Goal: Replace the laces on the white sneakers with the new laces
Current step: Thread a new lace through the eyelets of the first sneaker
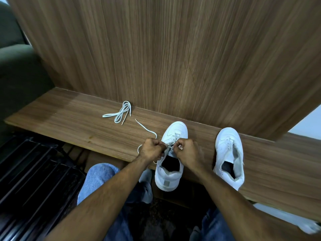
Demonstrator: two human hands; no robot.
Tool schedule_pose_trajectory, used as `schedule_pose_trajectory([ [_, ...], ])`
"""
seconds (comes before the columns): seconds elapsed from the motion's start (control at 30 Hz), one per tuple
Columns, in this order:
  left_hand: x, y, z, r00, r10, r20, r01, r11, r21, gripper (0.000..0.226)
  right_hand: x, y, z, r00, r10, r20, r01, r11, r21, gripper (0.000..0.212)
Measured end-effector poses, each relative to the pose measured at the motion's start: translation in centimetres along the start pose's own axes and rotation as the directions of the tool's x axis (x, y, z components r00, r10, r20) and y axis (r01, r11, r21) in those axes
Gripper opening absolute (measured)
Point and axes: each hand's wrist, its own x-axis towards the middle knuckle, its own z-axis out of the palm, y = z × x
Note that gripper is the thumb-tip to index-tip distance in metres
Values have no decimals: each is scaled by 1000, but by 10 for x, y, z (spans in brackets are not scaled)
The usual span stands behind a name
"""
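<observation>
Both fists, left hand (151, 148) and right hand (186, 150), pinch a flat white lace (147, 130) at the smooth leather sneaker (171, 157) on a wood-grain shelf (73, 119); a bundled lace (120, 113) lies far left, its unlaced mate (229, 157) right.

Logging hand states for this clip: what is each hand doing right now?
Left hand: curled, pinching the lace at the sneaker.
Right hand: curled, pinching the lace's other end.

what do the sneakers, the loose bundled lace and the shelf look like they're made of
Sneakers: likely smooth white leather or a synthetic look-alike, matte with a soft sheen and stitched panels. Bundled lace: flat woven fabric, probably cotton or polyester; it lies limp in loops. Shelf: wood-grain surface, probably laminate or veneer, judging by the even straight streaks; semi-matte.
</observation>
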Motion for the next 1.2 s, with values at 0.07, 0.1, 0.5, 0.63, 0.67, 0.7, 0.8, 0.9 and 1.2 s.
schedule_pose_trajectory([
  [0.07,0,1,-1,1000,-10,-1,9,1000,-7,20,0,-1,3,1000,-11,-4,11,1000,0,12],
  [0.1,0,1,-1,1000,-13,-4,13,1000,-10,20,-1,-1,4,1000,-11,-7,11,1000,9,13],
  [0.5,-3,2,-1,1000,-30,7,30,1000,1,18,-1,6,20,1000,-23,0,23,995,93,8],
  [0.63,-6,5,-2,998,-52,21,53,997,-55,15,1,3,20,1000,-5,6,4,996,88,8],
  [0.67,-7,6,-4,997,-68,29,70,995,-76,15,3,2,20,1000,-10,3,10,996,89,8],
  [0.7,-9,7,-5,996,-83,35,86,992,-88,16,3,1,20,1000,-16,3,16,996,86,8],
  [0.8,-10,10,-5,995,-83,55,85,995,-51,18,4,-2,19,999,-36,-6,36,998,50,9],
  [0.9,-7,16,-3,997,-62,40,62,998,3,23,1,0,17,996,-88,-21,88,996,-3,9],
  [1.2,0,76,-34,997,15,-78,-51,875,-482,19,-14,29,6,931,-343,-127,309,924,-224,27],
])
